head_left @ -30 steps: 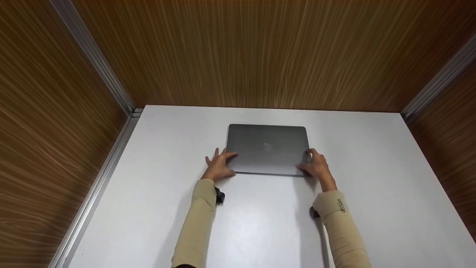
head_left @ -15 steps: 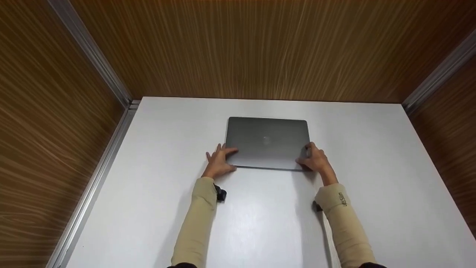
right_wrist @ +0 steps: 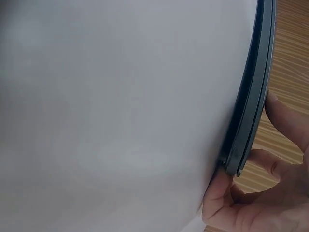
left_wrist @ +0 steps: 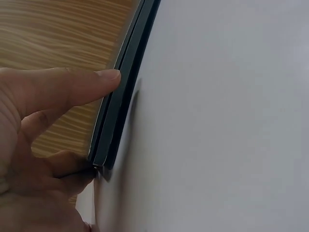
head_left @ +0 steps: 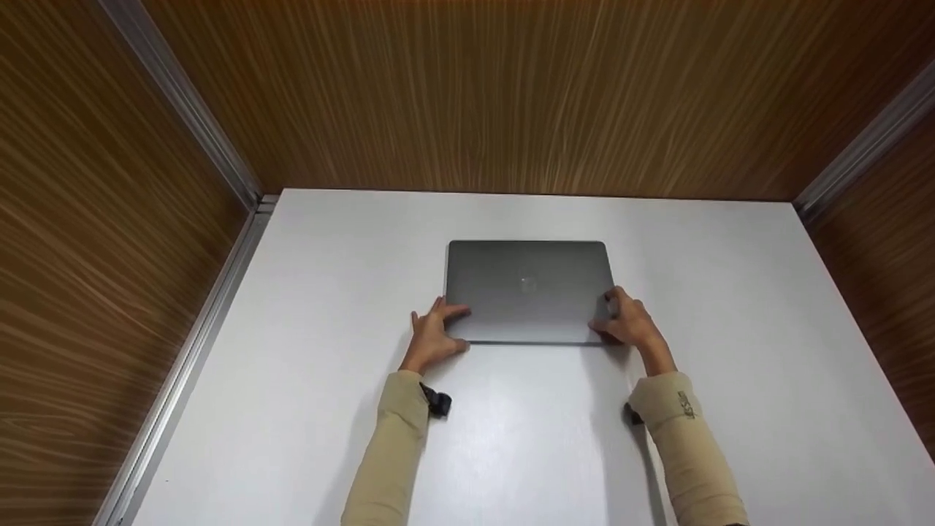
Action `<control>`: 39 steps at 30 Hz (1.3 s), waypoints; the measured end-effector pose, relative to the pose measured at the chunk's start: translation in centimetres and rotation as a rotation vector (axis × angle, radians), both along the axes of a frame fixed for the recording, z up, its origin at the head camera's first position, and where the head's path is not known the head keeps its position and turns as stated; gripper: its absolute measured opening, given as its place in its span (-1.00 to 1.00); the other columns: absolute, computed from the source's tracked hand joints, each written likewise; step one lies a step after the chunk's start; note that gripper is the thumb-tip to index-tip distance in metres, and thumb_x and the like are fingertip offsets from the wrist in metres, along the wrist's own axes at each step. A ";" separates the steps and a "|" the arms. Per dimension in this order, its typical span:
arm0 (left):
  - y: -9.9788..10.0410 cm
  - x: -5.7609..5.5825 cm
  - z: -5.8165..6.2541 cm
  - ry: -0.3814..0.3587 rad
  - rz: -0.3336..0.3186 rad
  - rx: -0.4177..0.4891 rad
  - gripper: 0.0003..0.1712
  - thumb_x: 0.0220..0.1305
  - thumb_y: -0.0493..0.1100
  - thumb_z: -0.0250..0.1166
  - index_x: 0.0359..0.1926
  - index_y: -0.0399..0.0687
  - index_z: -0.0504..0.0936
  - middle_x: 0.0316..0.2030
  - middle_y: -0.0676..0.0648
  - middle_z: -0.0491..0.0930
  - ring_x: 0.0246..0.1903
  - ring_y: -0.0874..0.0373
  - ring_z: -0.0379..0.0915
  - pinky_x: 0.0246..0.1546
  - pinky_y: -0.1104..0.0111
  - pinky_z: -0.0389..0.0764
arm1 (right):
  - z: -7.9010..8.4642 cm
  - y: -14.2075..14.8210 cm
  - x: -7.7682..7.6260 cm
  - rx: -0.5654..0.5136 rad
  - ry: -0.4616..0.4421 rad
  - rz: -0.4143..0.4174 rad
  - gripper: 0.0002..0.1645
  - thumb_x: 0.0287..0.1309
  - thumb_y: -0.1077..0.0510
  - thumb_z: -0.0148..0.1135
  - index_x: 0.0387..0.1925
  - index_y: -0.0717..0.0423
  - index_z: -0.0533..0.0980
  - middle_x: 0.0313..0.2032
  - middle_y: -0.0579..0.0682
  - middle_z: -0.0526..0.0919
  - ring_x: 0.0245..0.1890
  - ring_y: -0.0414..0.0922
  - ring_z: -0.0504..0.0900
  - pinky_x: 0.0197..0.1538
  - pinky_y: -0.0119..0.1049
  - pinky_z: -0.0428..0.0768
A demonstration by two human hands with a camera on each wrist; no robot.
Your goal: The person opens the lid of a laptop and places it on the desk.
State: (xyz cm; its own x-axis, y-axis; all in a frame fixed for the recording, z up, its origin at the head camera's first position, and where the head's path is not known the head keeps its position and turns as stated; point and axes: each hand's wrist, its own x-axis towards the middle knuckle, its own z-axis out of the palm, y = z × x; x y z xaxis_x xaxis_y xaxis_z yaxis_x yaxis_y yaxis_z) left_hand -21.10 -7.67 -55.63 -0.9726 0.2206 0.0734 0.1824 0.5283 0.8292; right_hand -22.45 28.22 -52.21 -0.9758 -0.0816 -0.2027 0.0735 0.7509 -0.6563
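Note:
A closed grey laptop [head_left: 529, 270] with a faint logo lies lid up over the white table [head_left: 350, 277]. My left hand [head_left: 431, 340] holds its near left corner, thumb at the front edge and index finger over the lid. At the opposite near corner, my right hand [head_left: 632, 324] grips with the thumb on the lid and other fingers at the side. In the right wrist view, a fingertip [right_wrist: 219, 186] sits beneath the laptop's corner. The left wrist view shows the thin dark front edge [left_wrist: 120, 92] with the thumb against it. Whether the laptop touches the table everywhere, I cannot tell.
A wood-grain panel [head_left: 467, 95] rises behind the table, with similar panels at left [head_left: 95, 277] and right [head_left: 876, 277]. Metal rails [head_left: 186, 102] run along the corners. A small black device [head_left: 438, 403] is strapped at the left wrist.
The laptop has shifted a little toward me, away from the table's back edge, and sits straighter. Both hands keep their hold and moved with it. The head view tilted slightly.

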 end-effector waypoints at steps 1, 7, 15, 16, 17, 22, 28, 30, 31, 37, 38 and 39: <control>-0.1 0.4 -0.1 0.004 -0.003 -0.005 -0.33 -0.12 -0.46 0.50 0.14 -0.23 0.67 0.35 -0.49 0.31 0.48 -0.27 0.03 0.39 -0.29 -0.40 | -0.1 0.0 0.3 0.001 -0.005 0.002 -0.22 0.23 0.22 0.35 0.29 0.51 0.18 0.17 0.67 0.32 0.24 0.49 0.34 0.26 0.32 0.33; -0.3 1.2 -0.2 0.035 0.006 -0.048 -0.29 -0.13 -0.47 0.53 0.18 -0.28 0.63 0.34 -0.51 0.32 0.45 -0.29 0.10 0.38 -0.33 -0.32 | -0.1 -0.1 1.3 0.010 -0.020 0.017 -0.19 0.23 0.19 0.38 0.30 0.50 0.17 0.18 0.67 0.32 0.24 0.49 0.34 0.25 0.30 0.35; -0.4 1.0 0.5 0.006 -0.043 -0.183 -0.19 -0.08 -0.35 0.61 0.26 -0.31 0.54 0.35 -0.48 0.32 0.42 -0.28 0.17 0.37 -0.32 -0.11 | 0.3 0.3 1.6 0.049 -0.052 0.025 -0.20 0.24 0.17 0.39 0.29 0.48 0.18 0.12 0.63 0.39 0.16 0.44 0.42 0.18 0.27 0.42; -0.5 0.9 0.6 0.007 -0.043 -0.192 -0.19 -0.08 -0.35 0.62 0.26 -0.31 0.54 0.35 -0.48 0.33 0.42 -0.28 0.18 0.37 -0.32 -0.09 | 0.3 0.3 1.6 0.052 -0.052 0.027 -0.20 0.23 0.17 0.39 0.29 0.48 0.18 0.11 0.62 0.40 0.16 0.44 0.43 0.17 0.27 0.43; -0.5 0.9 0.6 0.008 -0.045 -0.199 -0.19 -0.08 -0.34 0.62 0.26 -0.31 0.54 0.35 -0.47 0.33 0.42 -0.28 0.18 0.36 -0.33 -0.08 | 0.3 0.3 1.7 0.053 -0.050 0.026 -0.20 0.23 0.17 0.40 0.29 0.47 0.19 0.10 0.62 0.40 0.15 0.44 0.43 0.16 0.27 0.43; -0.5 0.9 0.6 0.008 -0.043 -0.203 -0.18 -0.04 -0.33 0.61 0.29 -0.33 0.51 0.36 -0.46 0.33 0.43 -0.27 0.17 0.38 -0.31 -0.08 | 0.2 0.7 1.8 0.042 -0.019 0.038 -0.18 0.21 0.19 0.41 0.32 0.49 0.21 0.07 0.59 0.44 0.10 0.40 0.45 0.15 0.27 0.43; -0.5 1.2 0.8 0.004 -0.114 -0.263 -0.23 0.13 -0.28 0.53 0.33 -0.40 0.44 0.38 -0.48 0.29 0.45 -0.30 0.10 0.41 -0.22 -0.01 | 0.4 1.8 2.5 0.008 0.025 0.067 -0.13 0.15 0.24 0.46 0.32 0.57 0.23 -0.14 0.45 0.58 -0.16 0.18 0.54 -0.03 0.08 0.52; -0.6 1.2 1.1 0.014 -0.131 -0.312 -0.26 0.19 -0.25 0.50 0.34 -0.39 0.44 0.37 -0.47 0.30 0.45 -0.29 0.10 0.41 -0.18 0.04 | 0.6 1.9 2.7 0.009 0.039 0.083 -0.14 0.16 0.21 0.45 0.31 0.59 0.24 -0.19 0.41 0.59 -0.21 0.14 0.54 -0.10 0.02 0.52; -0.7 1.2 1.3 0.024 -0.136 -0.338 -0.27 0.20 -0.24 0.49 0.34 -0.38 0.44 0.36 -0.47 0.31 0.44 -0.30 0.12 0.40 -0.17 0.07 | 0.6 1.9 2.7 0.010 0.046 0.087 -0.14 0.17 0.19 0.45 0.31 0.59 0.25 -0.20 0.39 0.58 -0.22 0.12 0.53 -0.11 0.00 0.51; -1.0 1.3 1.7 0.040 -0.134 -0.408 -0.29 0.22 -0.21 0.49 0.34 -0.34 0.47 0.34 -0.44 0.36 0.41 -0.29 0.18 0.38 -0.15 0.17 | 0.7 0.9 3.0 0.070 0.031 0.110 0.01 0.15 0.03 0.49 0.35 0.59 0.20 -0.07 0.43 0.40 -0.10 0.21 0.45 0.04 0.14 0.47; -1.0 1.5 1.6 0.027 -0.132 -0.407 -0.29 0.23 -0.21 0.48 0.35 -0.33 0.46 0.35 -0.43 0.35 0.42 -0.29 0.17 0.39 -0.14 0.16 | 0.6 0.6 3.2 0.090 0.024 0.117 0.04 0.12 0.02 0.52 0.36 0.58 0.19 -0.05 0.45 0.38 -0.07 0.24 0.45 0.07 0.17 0.46; -1.0 1.8 1.5 0.011 -0.128 -0.405 -0.29 0.24 -0.21 0.47 0.36 -0.33 0.45 0.36 -0.43 0.33 0.43 -0.28 0.15 0.40 -0.13 0.13 | 0.5 0.3 3.5 0.112 0.016 0.122 0.07 0.09 0.02 0.54 0.37 0.56 0.19 -0.03 0.45 0.36 -0.04 0.26 0.44 0.09 0.20 0.46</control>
State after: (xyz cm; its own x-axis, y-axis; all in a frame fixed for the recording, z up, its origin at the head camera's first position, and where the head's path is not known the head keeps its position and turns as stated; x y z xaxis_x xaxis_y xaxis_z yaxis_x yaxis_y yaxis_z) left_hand -19.32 -8.71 -54.13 -0.9350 0.3530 -0.0337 0.2757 0.7833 0.5571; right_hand -18.98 28.56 -51.74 -0.9633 -0.1774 -0.2013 -0.0325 0.8219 -0.5687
